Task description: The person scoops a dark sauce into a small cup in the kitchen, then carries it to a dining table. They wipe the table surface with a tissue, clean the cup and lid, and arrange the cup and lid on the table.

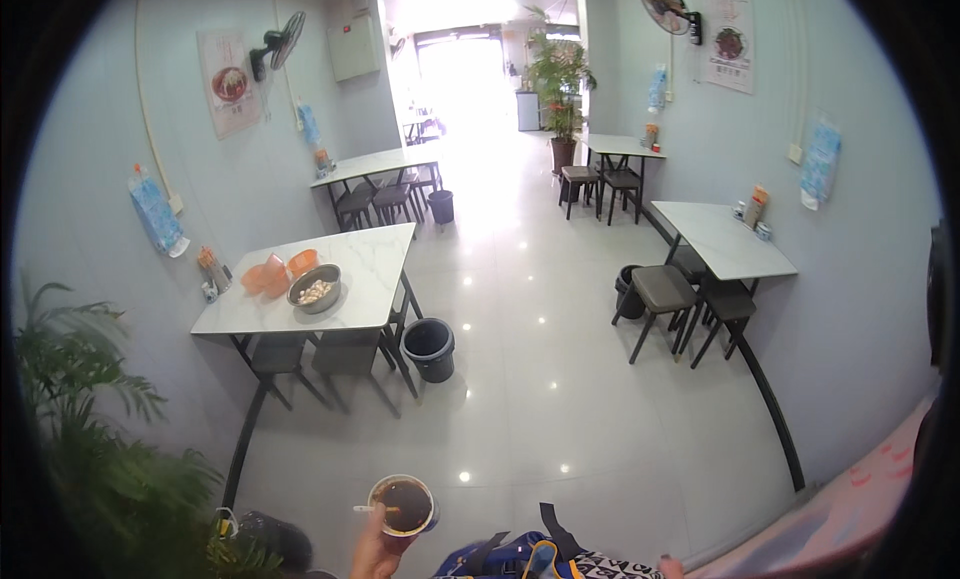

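Note:
In the head view, my left hand [379, 547] is at the bottom, holding a round bowl [429, 520] of dark reddish-brown sauce or liquid. The handle of a white spoon [363, 509] sticks out over the bowl's left rim, beside my thumb. At the bottom right edge, only a small part of my right hand [670, 566] shows, near a patterned black-and-white cloth [609, 565]; its fingers are mostly cut off. Blue fabric with yellow trim [491, 556] and dark straps lies between the hands, against my body.
A marble-look table [364, 279] at left bears a metal bowl [330, 298] of pale pieces and orange baskets [303, 262]. Stools stand under it, a black bin [429, 354] beside it. At right are another table [720, 238] and stool [664, 289]; a plant [112, 459] stands lower left.

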Motion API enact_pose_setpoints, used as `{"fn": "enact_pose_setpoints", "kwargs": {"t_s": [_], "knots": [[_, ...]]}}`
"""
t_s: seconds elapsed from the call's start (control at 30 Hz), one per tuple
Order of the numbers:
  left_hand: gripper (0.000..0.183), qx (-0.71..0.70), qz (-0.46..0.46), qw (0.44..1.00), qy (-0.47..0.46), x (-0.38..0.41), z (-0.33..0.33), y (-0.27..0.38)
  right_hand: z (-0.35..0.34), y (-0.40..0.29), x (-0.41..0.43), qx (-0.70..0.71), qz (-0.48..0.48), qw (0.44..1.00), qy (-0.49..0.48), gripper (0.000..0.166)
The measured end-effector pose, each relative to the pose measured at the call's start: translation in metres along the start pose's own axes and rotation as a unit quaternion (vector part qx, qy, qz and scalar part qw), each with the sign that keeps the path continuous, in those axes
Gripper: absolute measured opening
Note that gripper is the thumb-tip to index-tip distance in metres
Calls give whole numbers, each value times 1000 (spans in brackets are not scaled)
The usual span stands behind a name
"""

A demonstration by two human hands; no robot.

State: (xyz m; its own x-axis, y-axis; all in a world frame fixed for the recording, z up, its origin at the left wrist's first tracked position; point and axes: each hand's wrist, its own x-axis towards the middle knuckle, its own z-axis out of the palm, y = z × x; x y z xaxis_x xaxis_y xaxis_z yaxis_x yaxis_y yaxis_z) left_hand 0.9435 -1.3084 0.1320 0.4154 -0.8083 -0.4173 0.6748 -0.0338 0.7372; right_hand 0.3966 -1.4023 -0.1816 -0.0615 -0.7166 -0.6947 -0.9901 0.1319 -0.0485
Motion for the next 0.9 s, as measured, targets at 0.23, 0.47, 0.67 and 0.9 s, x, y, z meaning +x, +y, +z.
{"fn": "enact_pose_setpoints", "kwargs": {"t_s": [0.23,0.47,0.67,0.9], "knots": [[50,-18,10,1000,12,182,56,37,-239,-194,237,395,-43,905,151,30],[48,14,5,1000,14,377,122,108,-311,-281,320,-147,-149,961,180,42],[37,34,-37,999,-20,554,207,169,-292,-277,357,136,34,989,41,34],[42,6,-13,1000,-21,732,323,205,-402,-322,465,144,79,986,22,31]]}}
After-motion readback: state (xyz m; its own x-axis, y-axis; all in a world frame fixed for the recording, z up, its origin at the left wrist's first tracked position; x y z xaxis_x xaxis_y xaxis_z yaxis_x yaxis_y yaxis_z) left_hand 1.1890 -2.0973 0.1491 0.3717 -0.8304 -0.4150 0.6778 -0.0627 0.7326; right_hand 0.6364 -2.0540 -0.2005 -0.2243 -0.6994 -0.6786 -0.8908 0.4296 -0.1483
